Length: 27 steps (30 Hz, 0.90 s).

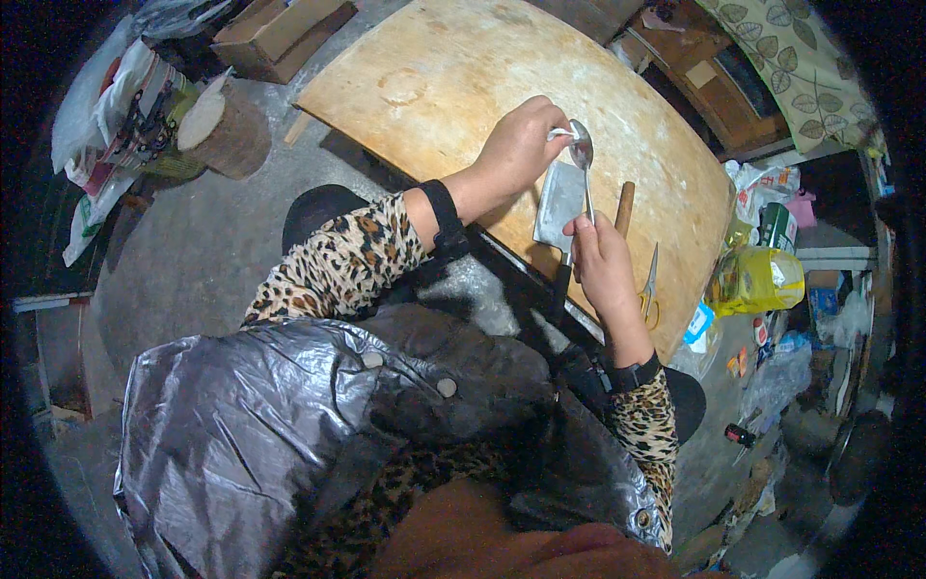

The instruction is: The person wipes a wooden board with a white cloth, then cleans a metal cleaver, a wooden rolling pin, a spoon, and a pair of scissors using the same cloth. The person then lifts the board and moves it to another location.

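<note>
My right hand [602, 257] grips the handle of a metal spoon [588, 189], whose bowl points away from me. At the bowl, my left hand [534, 134] pinches a small piece of white tissue or cloth [558, 133] against the metal. Beneath the spoon lies a cleaver [561, 206] with a broad grey blade and a dark handle, which reaches over the near table edge. A wooden rod [626, 206], perhaps a rolling pin, rests just beyond my right hand and is partly hidden by it. Scissors with yellow handles [650, 289] lie beside my right wrist.
The wooden tabletop [463, 72] bears pale powdery marks. On the right are a yellow-wrapped container [759, 281], a green can [778, 226] and plastic bags [785, 369]. Left, a log stump [228, 130] stands beside filled bags [119, 123], with a cardboard box [278, 36] farther back.
</note>
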Each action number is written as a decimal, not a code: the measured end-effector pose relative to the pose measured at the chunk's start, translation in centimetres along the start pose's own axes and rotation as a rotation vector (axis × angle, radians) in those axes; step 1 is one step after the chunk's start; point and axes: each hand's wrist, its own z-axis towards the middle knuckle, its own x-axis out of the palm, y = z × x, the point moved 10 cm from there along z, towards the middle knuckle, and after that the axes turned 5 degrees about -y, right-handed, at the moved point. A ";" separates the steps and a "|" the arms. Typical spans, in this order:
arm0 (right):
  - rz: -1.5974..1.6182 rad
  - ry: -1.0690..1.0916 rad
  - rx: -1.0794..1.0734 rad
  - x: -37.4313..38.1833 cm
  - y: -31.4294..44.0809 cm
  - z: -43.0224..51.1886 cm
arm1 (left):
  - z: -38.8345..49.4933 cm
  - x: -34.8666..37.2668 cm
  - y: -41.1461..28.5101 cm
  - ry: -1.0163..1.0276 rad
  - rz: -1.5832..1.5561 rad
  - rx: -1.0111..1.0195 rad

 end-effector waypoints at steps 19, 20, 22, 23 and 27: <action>0.093 0.026 0.020 0.4 -0.8 0.1 | 0.0 1.5 -0.3 0.116 0.053 0.028; 0.078 0.031 0.023 0.4 -0.8 0.1 | -0.1 1.7 -0.5 0.135 0.034 0.035; 0.054 0.036 0.025 0.4 -0.9 0.1 | -0.6 3.5 -0.1 0.317 -0.019 -0.004; 0.049 0.034 0.024 0.4 -0.9 0.2 | -0.3 2.4 -0.3 0.195 0.010 0.033; 0.068 0.031 -0.016 0.3 -0.6 0.3 | -0.2 1.6 -0.1 0.098 0.063 0.056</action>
